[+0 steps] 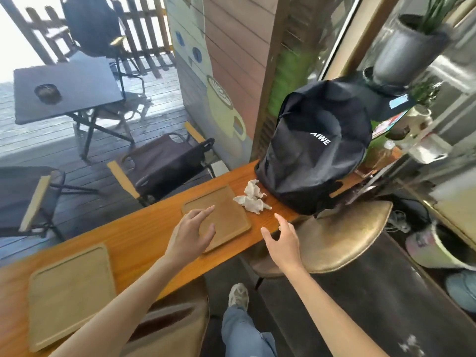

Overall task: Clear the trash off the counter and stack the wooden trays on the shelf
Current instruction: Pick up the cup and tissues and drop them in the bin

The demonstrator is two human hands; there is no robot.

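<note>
left hand [192, 234] over tray [226, 215] — tissues [252, 198] beside

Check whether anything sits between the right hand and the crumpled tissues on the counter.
Nothing visible does. The right hand hovers open at the counter's near edge, and only bare wood lies between it and the tissues. The far tray is to their left, the backpack just behind them.

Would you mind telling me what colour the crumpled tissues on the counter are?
White, seen clearly in the head view: the crumpled tissues lie beside the black backpack.
</note>
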